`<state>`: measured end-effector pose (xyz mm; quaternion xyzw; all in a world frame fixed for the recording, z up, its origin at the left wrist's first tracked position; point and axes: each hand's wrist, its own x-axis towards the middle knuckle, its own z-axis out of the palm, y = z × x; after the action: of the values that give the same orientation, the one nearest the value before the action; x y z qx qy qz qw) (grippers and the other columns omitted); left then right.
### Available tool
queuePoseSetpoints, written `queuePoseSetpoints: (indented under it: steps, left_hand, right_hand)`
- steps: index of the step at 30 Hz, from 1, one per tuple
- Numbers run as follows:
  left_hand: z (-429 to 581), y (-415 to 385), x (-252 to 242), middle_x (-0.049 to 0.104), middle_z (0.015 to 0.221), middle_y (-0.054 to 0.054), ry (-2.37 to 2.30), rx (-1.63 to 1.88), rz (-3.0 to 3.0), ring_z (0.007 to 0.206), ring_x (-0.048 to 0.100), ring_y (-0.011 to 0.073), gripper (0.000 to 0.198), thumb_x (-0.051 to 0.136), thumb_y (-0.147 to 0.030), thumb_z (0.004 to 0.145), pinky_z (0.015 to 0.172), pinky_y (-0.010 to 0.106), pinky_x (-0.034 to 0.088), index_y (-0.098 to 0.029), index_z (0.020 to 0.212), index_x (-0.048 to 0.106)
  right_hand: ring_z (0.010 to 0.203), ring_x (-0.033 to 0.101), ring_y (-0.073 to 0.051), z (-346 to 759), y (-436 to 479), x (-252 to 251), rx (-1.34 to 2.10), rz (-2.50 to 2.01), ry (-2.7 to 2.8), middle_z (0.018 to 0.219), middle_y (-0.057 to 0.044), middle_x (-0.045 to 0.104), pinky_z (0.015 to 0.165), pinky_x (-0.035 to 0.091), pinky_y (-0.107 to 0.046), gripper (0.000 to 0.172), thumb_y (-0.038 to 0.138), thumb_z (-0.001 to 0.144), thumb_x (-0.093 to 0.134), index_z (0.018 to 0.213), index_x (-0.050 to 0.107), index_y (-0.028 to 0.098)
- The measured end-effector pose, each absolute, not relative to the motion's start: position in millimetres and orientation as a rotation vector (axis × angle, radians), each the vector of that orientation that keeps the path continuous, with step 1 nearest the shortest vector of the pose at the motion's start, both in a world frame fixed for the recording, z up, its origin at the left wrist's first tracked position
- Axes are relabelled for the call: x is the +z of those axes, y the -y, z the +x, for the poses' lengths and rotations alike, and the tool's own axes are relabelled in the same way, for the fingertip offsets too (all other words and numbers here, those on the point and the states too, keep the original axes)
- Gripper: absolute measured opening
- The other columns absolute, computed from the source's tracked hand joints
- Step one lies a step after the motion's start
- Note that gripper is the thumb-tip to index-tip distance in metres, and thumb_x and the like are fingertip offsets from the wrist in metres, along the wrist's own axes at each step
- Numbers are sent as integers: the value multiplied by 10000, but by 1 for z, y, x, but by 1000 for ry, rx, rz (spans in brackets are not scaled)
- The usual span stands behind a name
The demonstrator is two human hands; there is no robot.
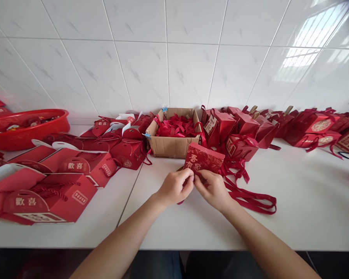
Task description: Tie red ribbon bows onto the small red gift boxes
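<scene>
A small red gift box with light lettering is tilted in front of me, its lower part hidden by my hands. My left hand is closed in a pinch at the near side of the box, and the end of a dark red ribbon shows just below it. Its fingertips meet those of my right hand, also pinched. What lies between the right fingertips is hidden. To the right, a bundle of loose red ribbons lies on the white table.
Behind the gift box stands a cardboard box full of red ribbon pieces, with blue binder clips on its rim. Red boxes with rope handles fill the left side near a red basin. Several ribboned red boxes line the tiled wall at right.
</scene>
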<state>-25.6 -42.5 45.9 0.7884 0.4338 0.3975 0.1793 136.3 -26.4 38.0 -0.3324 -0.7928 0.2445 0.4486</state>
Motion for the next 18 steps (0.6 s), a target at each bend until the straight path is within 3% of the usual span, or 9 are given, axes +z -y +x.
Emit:
queuePoseSetpoints:
  steps: [13, 15, 18]
  left_hand:
    - [-24, 44, 57, 429, 620, -29, -966, 1138, 1747, 564, 374, 73, 254, 456, -356, 889, 536, 194, 313, -162, 726, 477]
    - [-24, 44, 61, 399, 596, -39, -894, 1115, 1625, 527, 330, 61, 284, 487, -403, 878, 497, 193, 275, -150, 748, 502]
    - [-25, 44, 66, 442, 594, -33, -823, 1085, 1522, 496, 308, 47, 312, 543, -433, 853, 474, 198, 241, -133, 771, 551]
  right_hand:
    - [551, 459, -102, 140, 25, 39, 1066, -696, 1781, 613, 7, 497, 503, 372, -228, 292, 383, 914, 476, 708, 467, 177]
    - [599, 479, -107, 139, 26, 41, 1148, -615, 1699, 664, 3, 512, 551, 407, -237, 280, 411, 933, 448, 779, 490, 181]
    - [680, 520, -117, 139, 27, 46, 1315, -551, 1596, 780, -7, 543, 629, 466, -265, 258, 419, 943, 435, 1055, 536, 209]
